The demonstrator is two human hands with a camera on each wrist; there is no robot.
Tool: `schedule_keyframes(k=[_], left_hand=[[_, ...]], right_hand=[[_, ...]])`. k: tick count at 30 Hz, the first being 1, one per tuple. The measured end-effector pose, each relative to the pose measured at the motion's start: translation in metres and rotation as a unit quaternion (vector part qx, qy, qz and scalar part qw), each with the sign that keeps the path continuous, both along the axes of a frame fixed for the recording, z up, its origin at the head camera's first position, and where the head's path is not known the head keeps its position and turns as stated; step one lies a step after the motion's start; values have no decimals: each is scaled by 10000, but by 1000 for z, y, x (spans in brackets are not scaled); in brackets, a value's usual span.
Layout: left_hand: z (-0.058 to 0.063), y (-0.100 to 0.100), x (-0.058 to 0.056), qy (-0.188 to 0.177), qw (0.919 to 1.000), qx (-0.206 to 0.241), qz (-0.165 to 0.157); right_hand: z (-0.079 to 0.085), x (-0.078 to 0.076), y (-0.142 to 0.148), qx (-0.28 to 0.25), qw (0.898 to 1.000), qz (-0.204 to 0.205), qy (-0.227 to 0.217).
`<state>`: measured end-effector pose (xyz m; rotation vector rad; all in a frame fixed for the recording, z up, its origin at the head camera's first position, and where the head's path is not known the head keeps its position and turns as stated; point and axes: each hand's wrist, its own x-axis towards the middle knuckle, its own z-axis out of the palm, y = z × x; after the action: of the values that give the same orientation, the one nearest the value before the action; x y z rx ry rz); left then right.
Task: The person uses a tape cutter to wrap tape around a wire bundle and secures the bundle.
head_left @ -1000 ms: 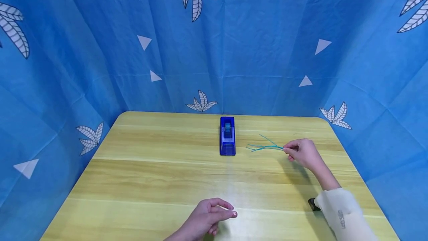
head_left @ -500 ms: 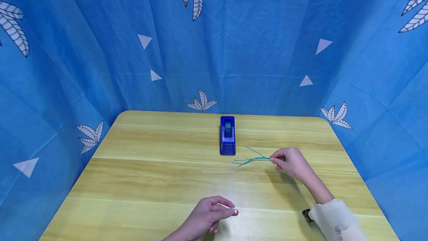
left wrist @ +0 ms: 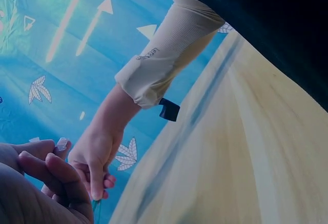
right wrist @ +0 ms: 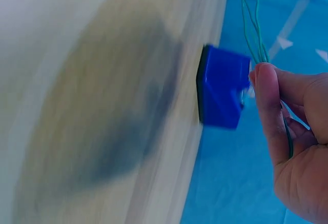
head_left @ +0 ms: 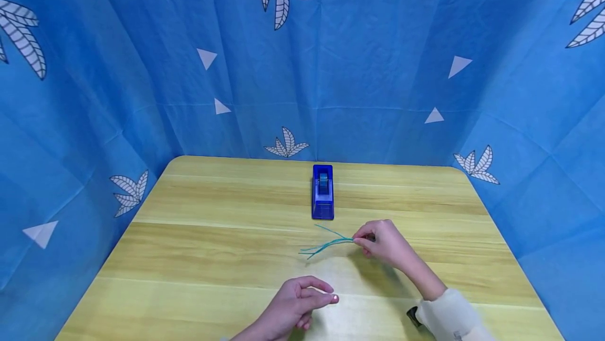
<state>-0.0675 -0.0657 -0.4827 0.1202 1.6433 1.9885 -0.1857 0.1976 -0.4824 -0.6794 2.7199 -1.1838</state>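
Observation:
My right hand [head_left: 385,244] pinches a small bundle of thin green wires [head_left: 326,246] between thumb and fingertips over the right-middle of the table. Their loose ends fan out to the left; in the right wrist view, the wires [right wrist: 260,39] rise above the fingertips and one tail runs down beside the palm. Lower down, near the front, my left hand [head_left: 295,304] has its fingers bent, with thumb and a finger together at a shiny tip. The left wrist view shows a small piece of clear tape [left wrist: 62,143] there. A blue tape dispenser [head_left: 323,193] stands at the back centre.
The wooden table [head_left: 198,257] is bounded behind and at both sides by a blue curtain [head_left: 368,57] with leaf and triangle prints. A dark small block [head_left: 414,316] sits under the right sleeve's cuff.
My right hand has carried the green wires left and toward the front, from right of the dispenser to in front of it. The left hand has stayed almost still.

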Motion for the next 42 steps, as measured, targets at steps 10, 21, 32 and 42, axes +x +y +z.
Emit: schedule_keyframes(k=[10,21,32,42], left_hand=[[-7,-4,3,-55,9997,219,-75],[-13,-6,6,-258,9994,212,-91],[-20,-7,8,-350,9990,280,-20],[-21,-11,11,-396,9987,306,-7]], right_hand=[[3,19,-30,-340,9984,442,33],[2,46,-44,-773,9959,396,-269],[2,63,-49,-951,9931,242,-637],[0,73,-51,-972,9916,156,-838]])
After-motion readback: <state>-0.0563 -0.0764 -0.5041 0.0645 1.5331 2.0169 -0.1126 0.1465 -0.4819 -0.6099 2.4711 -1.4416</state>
